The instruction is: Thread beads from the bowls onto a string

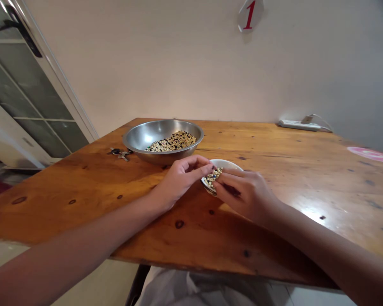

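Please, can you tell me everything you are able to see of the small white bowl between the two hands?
The small white bowl looks like glazed ceramic, round with a smooth rim. It is tilted, not lying flat, and I cannot tell if it touches the wooden table. It holds a heap of small round pale beans mixed with a few darker ones. The right hand covers its near side, and the fingers of the left hand are close to its rim.
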Available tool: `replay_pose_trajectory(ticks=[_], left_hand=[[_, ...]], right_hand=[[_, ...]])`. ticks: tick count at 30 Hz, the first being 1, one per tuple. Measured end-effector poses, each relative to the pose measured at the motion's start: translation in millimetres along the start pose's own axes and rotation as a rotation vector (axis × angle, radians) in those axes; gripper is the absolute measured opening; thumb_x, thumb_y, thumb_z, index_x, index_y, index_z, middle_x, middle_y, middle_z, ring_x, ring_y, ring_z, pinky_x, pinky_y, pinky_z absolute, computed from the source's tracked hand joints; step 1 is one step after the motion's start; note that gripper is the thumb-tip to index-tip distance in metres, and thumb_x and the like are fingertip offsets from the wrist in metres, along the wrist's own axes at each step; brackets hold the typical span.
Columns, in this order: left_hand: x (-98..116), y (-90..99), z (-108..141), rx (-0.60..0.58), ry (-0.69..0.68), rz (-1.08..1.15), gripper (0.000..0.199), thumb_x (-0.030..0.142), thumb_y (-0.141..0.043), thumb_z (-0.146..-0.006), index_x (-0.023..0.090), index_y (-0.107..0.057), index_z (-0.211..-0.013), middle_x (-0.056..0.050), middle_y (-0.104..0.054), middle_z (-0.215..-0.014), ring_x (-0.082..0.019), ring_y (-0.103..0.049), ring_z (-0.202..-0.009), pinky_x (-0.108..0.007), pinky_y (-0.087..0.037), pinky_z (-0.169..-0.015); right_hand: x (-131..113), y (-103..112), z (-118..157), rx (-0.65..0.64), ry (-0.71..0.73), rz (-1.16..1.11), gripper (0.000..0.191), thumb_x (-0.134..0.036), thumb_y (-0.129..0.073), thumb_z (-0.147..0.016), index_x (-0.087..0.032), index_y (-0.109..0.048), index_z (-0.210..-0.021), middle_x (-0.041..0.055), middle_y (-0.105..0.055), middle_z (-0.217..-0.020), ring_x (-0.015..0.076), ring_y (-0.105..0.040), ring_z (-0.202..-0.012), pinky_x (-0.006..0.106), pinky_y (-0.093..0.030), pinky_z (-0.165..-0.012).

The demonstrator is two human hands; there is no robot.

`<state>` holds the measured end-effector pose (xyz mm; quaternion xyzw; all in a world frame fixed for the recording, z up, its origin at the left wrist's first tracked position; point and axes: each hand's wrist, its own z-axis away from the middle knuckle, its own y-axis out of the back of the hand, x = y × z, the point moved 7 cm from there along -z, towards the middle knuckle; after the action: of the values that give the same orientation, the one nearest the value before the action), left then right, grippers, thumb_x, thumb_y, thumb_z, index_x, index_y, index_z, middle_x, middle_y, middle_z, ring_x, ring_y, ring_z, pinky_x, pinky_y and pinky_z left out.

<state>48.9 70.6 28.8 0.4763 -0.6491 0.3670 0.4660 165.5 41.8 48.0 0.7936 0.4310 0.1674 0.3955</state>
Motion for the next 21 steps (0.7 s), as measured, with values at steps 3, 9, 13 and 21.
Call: replay_pose_trajectory(ticks=[3, 9, 13, 21], left_hand=[[-2, 1.5, -1, -0.007, -0.027, -0.133, 0.018, 0.035, -0.063, -0.080, 0.018, -0.068, -0.079, -0.001, -0.064, -0.080, -0.015, -0.056, -0.080, -0.028, -0.041, -0.080], [-8, 7.1, -7, -0.022, -0.019, -0.311, 0.020, 0.034, -0.067, -0.077, 0.017, -0.071, -0.085, -0.003, -0.071, -0.087, -0.016, -0.062, -0.084, -0.029, -0.045, -0.081], [-8, 10.4, -7, -0.011, -0.032, -0.304, 0.018, 0.031, -0.068, -0.076, 0.018, -0.072, -0.088, -0.001, -0.073, -0.090, -0.015, -0.065, -0.088, -0.026, -0.048, -0.084], [2, 11.3, -4, 0.081, -0.068, -0.401, 0.021, 0.029, -0.066, -0.079, 0.018, -0.072, -0.095, -0.002, -0.074, -0.099, -0.015, -0.066, -0.096, -0.025, -0.049, -0.091]], right_hand=[[7, -2, 0, -0.016, -0.047, 0.007, 0.031, -0.021, -0.043, -0.088, -0.017, -0.051, -0.058, -0.0013, -0.046, -0.053, 0.0091, -0.037, -0.050, 0.023, -0.026, -0.049], [23, -10, 0, -0.056, -0.123, 0.030, 0.031, -0.033, -0.044, -0.092, -0.016, -0.066, -0.078, 0.0040, -0.063, -0.069, 0.0127, -0.053, -0.058, 0.024, -0.034, -0.055], [30, -10, 0, -0.046, -0.180, -0.004, 0.025, -0.033, -0.048, -0.091, -0.018, -0.068, -0.086, 0.0033, -0.068, -0.075, 0.0132, -0.056, -0.059, 0.024, -0.037, -0.056], [37, -7, 1, 0.016, -0.253, -0.109, 0.016, -0.026, -0.055, -0.085, -0.020, -0.069, -0.088, 0.0027, -0.071, -0.081, 0.0141, -0.061, -0.066, 0.024, -0.041, -0.060]])
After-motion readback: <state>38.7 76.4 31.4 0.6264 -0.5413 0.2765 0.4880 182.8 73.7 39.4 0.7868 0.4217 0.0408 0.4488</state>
